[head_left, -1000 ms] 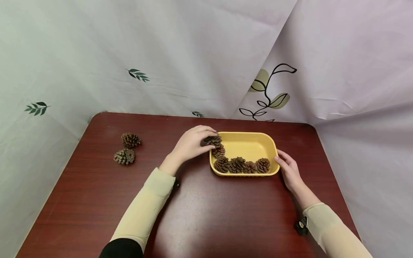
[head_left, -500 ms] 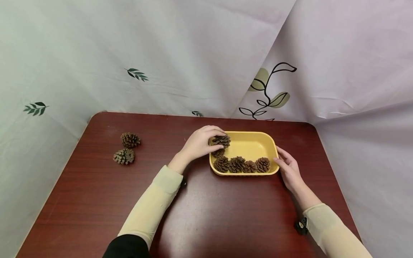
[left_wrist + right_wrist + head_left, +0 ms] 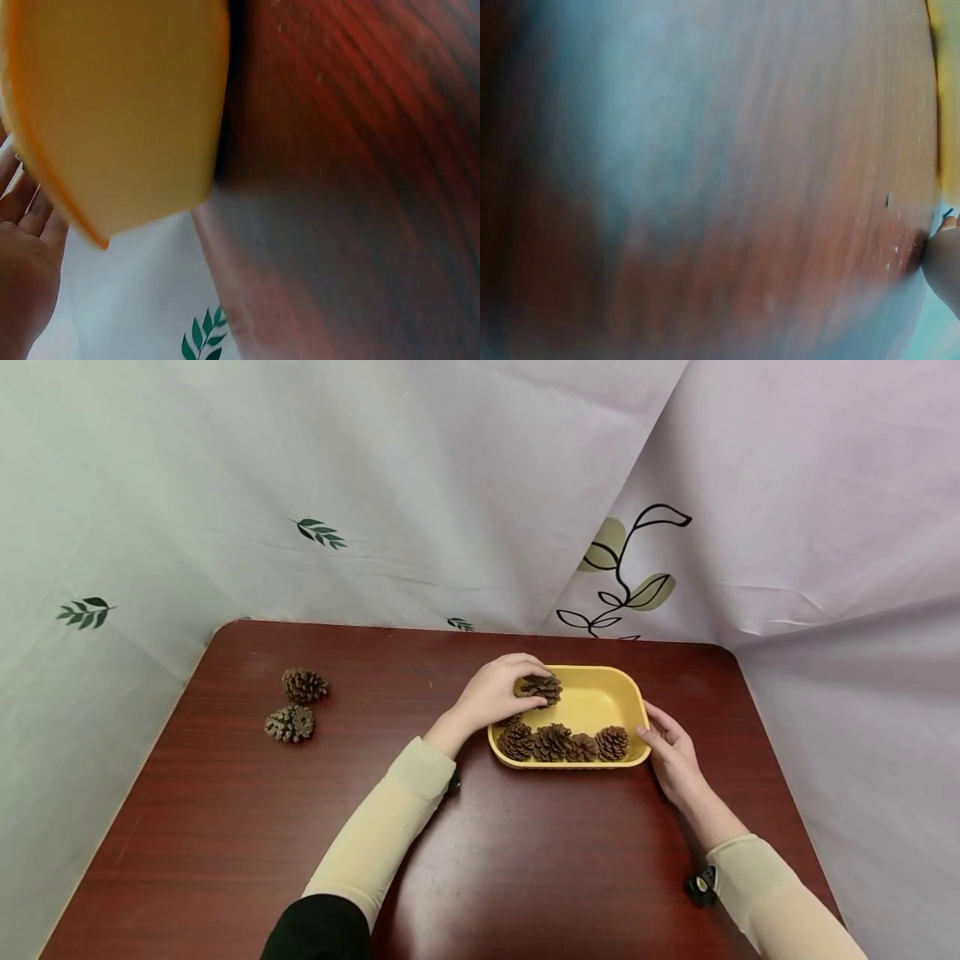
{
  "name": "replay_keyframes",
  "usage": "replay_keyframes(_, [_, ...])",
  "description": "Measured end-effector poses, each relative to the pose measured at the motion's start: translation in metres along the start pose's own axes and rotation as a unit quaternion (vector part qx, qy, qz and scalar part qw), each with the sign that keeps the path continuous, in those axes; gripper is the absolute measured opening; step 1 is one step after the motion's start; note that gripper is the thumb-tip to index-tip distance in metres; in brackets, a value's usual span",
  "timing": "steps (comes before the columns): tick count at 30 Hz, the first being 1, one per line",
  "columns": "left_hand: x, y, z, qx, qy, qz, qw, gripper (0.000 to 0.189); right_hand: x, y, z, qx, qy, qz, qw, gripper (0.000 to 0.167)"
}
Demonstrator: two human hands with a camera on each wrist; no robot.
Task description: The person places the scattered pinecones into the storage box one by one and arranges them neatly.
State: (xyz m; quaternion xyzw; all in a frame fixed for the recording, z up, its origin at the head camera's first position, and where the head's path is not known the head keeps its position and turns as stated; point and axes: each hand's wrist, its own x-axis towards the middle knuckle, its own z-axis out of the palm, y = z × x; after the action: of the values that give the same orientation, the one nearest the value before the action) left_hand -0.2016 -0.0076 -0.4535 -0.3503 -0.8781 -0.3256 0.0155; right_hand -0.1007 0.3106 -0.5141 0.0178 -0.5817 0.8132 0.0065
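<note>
"What's behind the reddish-brown table (image 3: 480, 860)?"
"A pale cloth (image 3: 450, 485) with printed leaves (image 3: 318, 533)."
"And the left hand (image 3: 495, 695)?"
"Its fingers and thumb curve round a pine cone (image 3: 546, 688) at the left part of the yellow tray (image 3: 600, 697). I can't tell whether it touches the bottom."
"The right hand (image 3: 675, 760)?"
"It grips the tray's right end."
"Other cones?"
"Four cones (image 3: 552, 742) line the near side, another cone (image 3: 511, 721) is partly hidden, and two cones (image 3: 289, 724) lie well left on the table."
</note>
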Motion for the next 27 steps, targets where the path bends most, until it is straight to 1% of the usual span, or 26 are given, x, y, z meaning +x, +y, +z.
replay_keyframes(5, [0.006,0.002,0.012,-0.001,-0.024,-0.002,0.9997,0.041,-0.001,0.001,-0.002,0.012,-0.001,0.010,0.9999,0.048])
replay_keyframes(11, [0.009,0.000,0.018,0.001,-0.040,0.000,0.9992,0.040,-0.001,0.002,-0.004,0.012,-0.007,0.009,0.9999,0.047])
replay_keyframes(15, [0.009,-0.003,0.019,0.011,-0.051,0.004,0.9986,0.039,-0.001,0.002,-0.004,0.011,-0.010,0.011,0.9998,0.046])
replay_keyframes(23, [0.011,-0.007,0.019,0.042,-0.096,0.024,0.9942,0.042,-0.001,0.001,-0.004,0.007,-0.017,0.019,0.9997,0.044])
replay_keyframes(27, [0.013,-0.008,0.019,0.057,-0.113,0.030,0.9915,0.041,-0.001,0.001,-0.005,0.006,-0.017,0.020,0.9996,0.045])
